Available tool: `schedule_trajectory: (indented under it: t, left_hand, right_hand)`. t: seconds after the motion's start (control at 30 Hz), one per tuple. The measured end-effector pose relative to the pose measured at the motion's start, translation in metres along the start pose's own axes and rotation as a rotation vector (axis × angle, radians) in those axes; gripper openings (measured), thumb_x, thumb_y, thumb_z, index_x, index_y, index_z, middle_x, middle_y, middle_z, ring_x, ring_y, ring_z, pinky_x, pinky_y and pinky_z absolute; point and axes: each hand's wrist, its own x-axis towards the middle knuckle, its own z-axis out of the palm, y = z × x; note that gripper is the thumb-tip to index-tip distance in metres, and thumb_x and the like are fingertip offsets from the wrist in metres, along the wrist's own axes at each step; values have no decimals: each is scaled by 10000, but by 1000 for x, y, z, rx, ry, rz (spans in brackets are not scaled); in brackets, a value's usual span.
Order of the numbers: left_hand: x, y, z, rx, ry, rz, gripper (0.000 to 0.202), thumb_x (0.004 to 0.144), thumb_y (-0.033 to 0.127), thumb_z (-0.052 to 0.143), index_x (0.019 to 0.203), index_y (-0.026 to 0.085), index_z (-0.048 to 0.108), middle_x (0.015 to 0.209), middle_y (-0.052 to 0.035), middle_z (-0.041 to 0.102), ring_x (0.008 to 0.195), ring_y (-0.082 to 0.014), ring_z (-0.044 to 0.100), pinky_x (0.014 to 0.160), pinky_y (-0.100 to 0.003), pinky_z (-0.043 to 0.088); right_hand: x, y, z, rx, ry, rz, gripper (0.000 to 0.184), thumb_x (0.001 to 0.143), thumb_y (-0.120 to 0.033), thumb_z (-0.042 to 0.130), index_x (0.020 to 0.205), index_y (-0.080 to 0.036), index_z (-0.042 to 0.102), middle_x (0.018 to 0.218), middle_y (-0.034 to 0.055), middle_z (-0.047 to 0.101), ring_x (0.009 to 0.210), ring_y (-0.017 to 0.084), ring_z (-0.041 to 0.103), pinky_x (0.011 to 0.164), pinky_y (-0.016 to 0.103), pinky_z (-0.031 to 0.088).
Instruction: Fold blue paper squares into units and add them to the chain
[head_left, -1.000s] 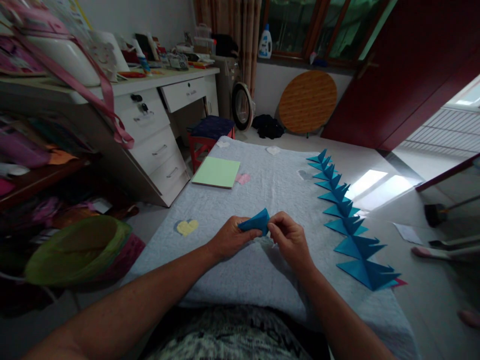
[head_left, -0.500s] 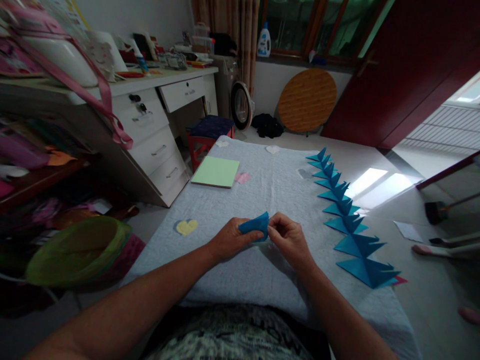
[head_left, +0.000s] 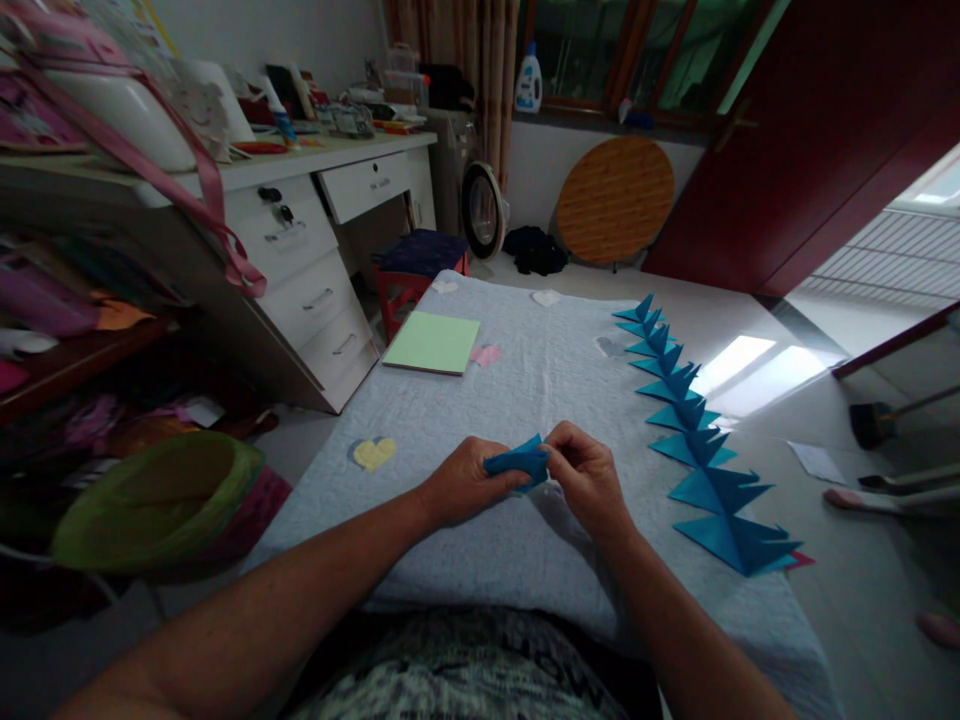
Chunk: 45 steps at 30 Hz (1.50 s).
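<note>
A small piece of folded blue paper [head_left: 522,462] is held just above the cloth-covered table [head_left: 450,575], near its front. My left hand [head_left: 466,482] grips the paper's left part, thumb along its lower side. The fingertips of my right hand [head_left: 587,476] pinch its right edge. To the right, a long row of folded blue paper pieces [head_left: 701,445] runs from the far edge towards me, their points sticking out on both sides. A bit of pink paper [head_left: 801,561] shows at the near end of that row.
A stack of square light green paper [head_left: 433,343] lies at the table's far left. Beyond it stands a stool [head_left: 421,255] with a dark cushion. A white desk [head_left: 285,240] with drawers and a lined waste bin [head_left: 161,500] are on the left.
The blue paper has shifted slightly right and tilted, its upper edge now lower and its shape more pointed. My right fingers have moved a little along its edge.
</note>
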Motion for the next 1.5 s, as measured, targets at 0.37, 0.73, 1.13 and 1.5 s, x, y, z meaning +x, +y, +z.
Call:
schedule_trajectory:
  t: [0.37,0.73,1.13,1.5]
  left_hand:
    - [3,1,2,-219,120,-76,308,780,420,734,771,115,695,657,8,594,591,-99,476,578,-219,380]
    - [3,0,3,-54,65,-143,261,737,335,701,635,146,554,583,40,476,536,-80,397,509,-211,330]
    - [3,3,-1,-134,84,-103,362,780,420,687,604,147,530,566,45,441,542,-77,358,529,-213,320]
    - [3,2,1,-320,173,-141,397,781,468,701,613,137,558,564,36,466,529,-77,381,528,-220,320]
  right_hand:
    - [0,10,4,-72,-113,72,294,758,-385,729,953,-216,590,803,-6,575,723,154,538,643,274,441]
    - [-1,10,3,-82,-106,74,301,863,-405,591,662,-215,474,634,-43,381,602,121,371,563,274,303]
    - [0,9,6,-22,-175,79,249,865,-435,610,817,-191,592,711,-13,523,656,135,473,614,268,395]
    - [1,9,6,-205,-298,104,209,834,-353,612,896,-161,665,735,4,609,662,137,506,635,265,422]
